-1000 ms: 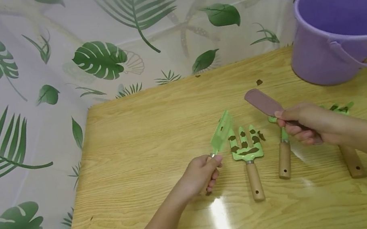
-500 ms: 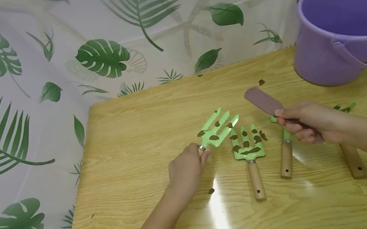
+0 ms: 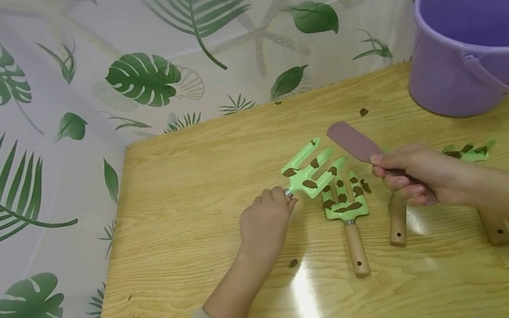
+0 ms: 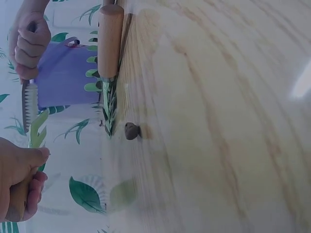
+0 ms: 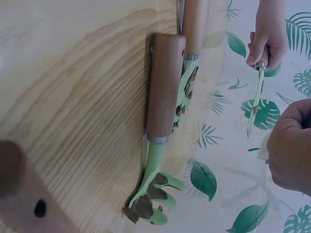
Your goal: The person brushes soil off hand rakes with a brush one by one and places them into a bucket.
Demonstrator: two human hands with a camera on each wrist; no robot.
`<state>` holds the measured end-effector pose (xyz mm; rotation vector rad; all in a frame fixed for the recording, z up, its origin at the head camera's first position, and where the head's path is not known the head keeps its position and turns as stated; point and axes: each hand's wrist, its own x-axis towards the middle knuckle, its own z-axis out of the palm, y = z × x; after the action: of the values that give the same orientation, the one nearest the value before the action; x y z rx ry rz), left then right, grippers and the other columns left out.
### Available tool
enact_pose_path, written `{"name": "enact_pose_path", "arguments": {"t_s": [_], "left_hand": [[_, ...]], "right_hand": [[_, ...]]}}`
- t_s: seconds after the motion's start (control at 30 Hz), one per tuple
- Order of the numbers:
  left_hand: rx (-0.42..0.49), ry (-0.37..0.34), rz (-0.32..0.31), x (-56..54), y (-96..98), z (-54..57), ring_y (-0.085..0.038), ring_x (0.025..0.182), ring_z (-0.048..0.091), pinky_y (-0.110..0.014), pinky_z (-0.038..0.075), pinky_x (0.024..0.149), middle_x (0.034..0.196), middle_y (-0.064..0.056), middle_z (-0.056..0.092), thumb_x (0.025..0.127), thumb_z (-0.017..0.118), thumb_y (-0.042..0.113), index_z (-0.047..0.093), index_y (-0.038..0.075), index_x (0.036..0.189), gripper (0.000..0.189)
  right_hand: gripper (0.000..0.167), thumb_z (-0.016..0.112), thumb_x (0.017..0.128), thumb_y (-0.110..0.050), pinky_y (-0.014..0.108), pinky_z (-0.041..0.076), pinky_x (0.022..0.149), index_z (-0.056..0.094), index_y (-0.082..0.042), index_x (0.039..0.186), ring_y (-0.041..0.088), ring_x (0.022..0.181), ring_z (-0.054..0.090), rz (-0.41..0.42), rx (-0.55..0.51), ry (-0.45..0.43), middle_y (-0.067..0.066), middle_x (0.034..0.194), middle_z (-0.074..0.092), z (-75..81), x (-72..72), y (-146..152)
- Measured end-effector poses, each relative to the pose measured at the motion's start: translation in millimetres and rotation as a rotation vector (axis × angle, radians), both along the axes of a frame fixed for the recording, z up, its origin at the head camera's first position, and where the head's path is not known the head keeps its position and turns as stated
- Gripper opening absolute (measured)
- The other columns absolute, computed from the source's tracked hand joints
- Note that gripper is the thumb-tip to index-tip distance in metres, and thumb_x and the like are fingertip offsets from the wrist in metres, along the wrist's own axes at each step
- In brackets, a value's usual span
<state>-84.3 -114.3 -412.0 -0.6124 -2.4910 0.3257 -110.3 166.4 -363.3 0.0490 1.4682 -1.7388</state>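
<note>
My left hand [image 3: 265,222] grips the wooden handle [image 4: 18,196] of a green three-pronged garden fork [image 3: 310,174], raised over the table with brown clumps stuck to its face. In my right hand [image 3: 420,172] is a mauve-backed brush [image 3: 356,142]; its white bristles [image 4: 31,102] face down, as the left wrist view shows. The brush head is just right of the fork's tips. Below the raised fork lies a second green garden fork [image 3: 347,209], also spotted with brown clumps. A small cultivator [image 5: 150,194] with bent, soiled tines lies partly hidden under my right hand.
Another wooden-handled green tool [image 3: 494,227] lies beyond my right forearm, partly covered by it. A purple bucket [image 3: 454,75] stands at the back right. Loose brown crumbs dot the wooden table, one clump [image 3: 364,112] near the bucket. A leaf-printed curtain [image 3: 221,28] borders the back.
My left hand has turned the garden fork from edge-on to showing its soiled face, then moved it up and right toward the brush. The brush has shifted slightly left.
</note>
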Motion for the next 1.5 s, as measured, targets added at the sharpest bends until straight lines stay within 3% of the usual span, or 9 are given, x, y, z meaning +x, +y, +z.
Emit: {"name": "enact_pose_path", "arguments": {"t_s": [0.57, 0.8, 1.1, 1.37, 1.5], "left_hand": [[-0.069, 0.069, -0.005, -4.8, 14.1, -1.0, -0.003, 0.041, 0.038, -0.013, 0.03, 0.033, 0.054, 0.006, 0.049, 0.089, 0.06, 0.046, 0.053, 0.013, 0.07, 0.039], [-0.065, 0.073, -0.008, -5.0, 19.3, -2.0, -0.002, 0.042, 0.042, -0.014, 0.035, 0.035, 0.055, 0.006, 0.052, 0.089, 0.062, 0.045, 0.055, 0.014, 0.071, 0.036], [-0.085, 0.028, -0.017, -2.8, 19.4, 3.7, -0.001, 0.043, 0.039, -0.014, 0.033, 0.035, 0.055, 0.007, 0.05, 0.092, 0.058, 0.044, 0.055, 0.014, 0.072, 0.036], [-0.067, 0.069, -0.049, -3.0, 17.3, -0.3, -0.002, 0.043, 0.041, -0.014, 0.033, 0.036, 0.056, 0.006, 0.051, 0.09, 0.06, 0.045, 0.055, 0.013, 0.073, 0.036], [-0.077, 0.058, -0.057, -4.0, 17.3, -2.2, -0.004, 0.047, 0.047, -0.015, 0.039, 0.042, 0.06, 0.005, 0.056, 0.09, 0.059, 0.046, 0.058, 0.012, 0.078, 0.035]], "right_hand": [[0.033, 0.044, 0.101, -0.037, 0.017, 0.027, 0.035, 0.047, -0.01, 0.082, 0.002, 0.039, 0.031, 0.11, -0.017, 0.045, -0.008, 0.054, 0.036, 7.5, 17.7, -43], [0.033, 0.045, 0.1, -0.033, 0.016, 0.028, 0.035, 0.047, -0.008, 0.08, 0.002, 0.039, 0.031, 0.111, -0.011, 0.061, -0.007, 0.054, 0.035, 7.9, 24.3, -60], [0.031, 0.041, 0.102, -0.03, 0.016, 0.029, 0.035, 0.045, -0.008, 0.081, 0.002, 0.039, 0.03, 0.124, -0.002, 0.06, -0.007, 0.054, 0.035, -0.3, 24.8, -62], [0.031, 0.04, 0.102, -0.028, 0.016, 0.029, 0.035, 0.047, -0.009, 0.079, 0.002, 0.038, 0.031, 0.105, 0.028, 0.05, -0.008, 0.054, 0.036, -9.0, 21.9, -57], [0.03, 0.04, 0.102, -0.027, 0.017, 0.029, 0.035, 0.046, -0.008, 0.08, 0.002, 0.038, 0.031, 0.089, 0.059, 0.052, -0.007, 0.054, 0.036, -8.7, 22.1, -55]]}}
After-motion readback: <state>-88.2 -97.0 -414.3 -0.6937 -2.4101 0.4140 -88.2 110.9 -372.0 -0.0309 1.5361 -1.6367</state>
